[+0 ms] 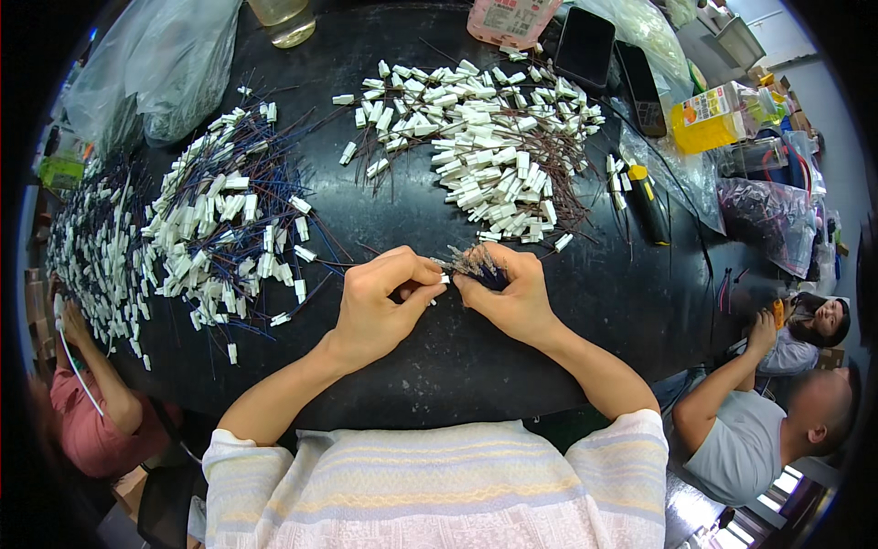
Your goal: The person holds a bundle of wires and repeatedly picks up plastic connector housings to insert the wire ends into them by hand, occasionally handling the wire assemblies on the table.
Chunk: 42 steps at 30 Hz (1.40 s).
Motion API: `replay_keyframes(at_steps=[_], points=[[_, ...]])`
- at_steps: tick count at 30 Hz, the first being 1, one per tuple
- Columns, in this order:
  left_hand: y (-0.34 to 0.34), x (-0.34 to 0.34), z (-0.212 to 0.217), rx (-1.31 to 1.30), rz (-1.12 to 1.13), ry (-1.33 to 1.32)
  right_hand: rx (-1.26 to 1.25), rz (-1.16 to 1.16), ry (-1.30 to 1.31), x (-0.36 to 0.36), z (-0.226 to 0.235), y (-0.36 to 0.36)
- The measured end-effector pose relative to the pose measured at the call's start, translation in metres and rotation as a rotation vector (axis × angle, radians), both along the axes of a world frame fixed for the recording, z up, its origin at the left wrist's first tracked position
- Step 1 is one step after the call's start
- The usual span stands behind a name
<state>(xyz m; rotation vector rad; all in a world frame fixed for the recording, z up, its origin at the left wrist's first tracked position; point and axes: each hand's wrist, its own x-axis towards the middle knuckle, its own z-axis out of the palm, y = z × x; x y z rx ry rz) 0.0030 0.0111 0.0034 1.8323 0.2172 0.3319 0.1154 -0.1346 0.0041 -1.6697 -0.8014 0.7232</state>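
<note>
Near the middle of the black table, my left hand (380,297) is closed in a pinch on a small white plastic connector (445,278). Right beside it, my right hand (514,297) is closed around a bundle of dark blue wires (494,275) whose greyish metal tips fan out toward the left hand. The fingertips of both hands almost meet. Just beyond them lies a large pile of white connectors on brown wires (489,165). To the left spreads another heap of white connectors with blue wires (215,206).
A yellow-and-black hand tool (647,206) lies at the right, near two dark phones (585,48). Farther right stands a bottle of yellow liquid (709,119). Plastic bags (169,73) sit at the far left. Other people work on both sides, one with an arm (99,366) at the left.
</note>
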Motion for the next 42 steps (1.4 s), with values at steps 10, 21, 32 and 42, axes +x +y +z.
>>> replay_keyframes(at_steps=[10, 21, 32, 42], points=[[0.024, 0.003, 0.02, 0.547, -0.291, -0.082, 0.116, -0.082, 0.353, 0.006, 0.013, 0.0], [0.025, 0.004, 0.025, -0.522, 0.048, 0.036, 0.128, -0.007, 0.425, 0.006, 0.009, -0.001], [0.018, 0.005, 0.009, -0.489, 0.175, 0.169, 0.053, -0.058, 0.293, 0.0, 0.011, 0.002], [0.017, 0.003, 0.007, -0.758, 0.106, 0.202, -0.001, -0.06, 0.134, -0.003, 0.005, 0.004]])
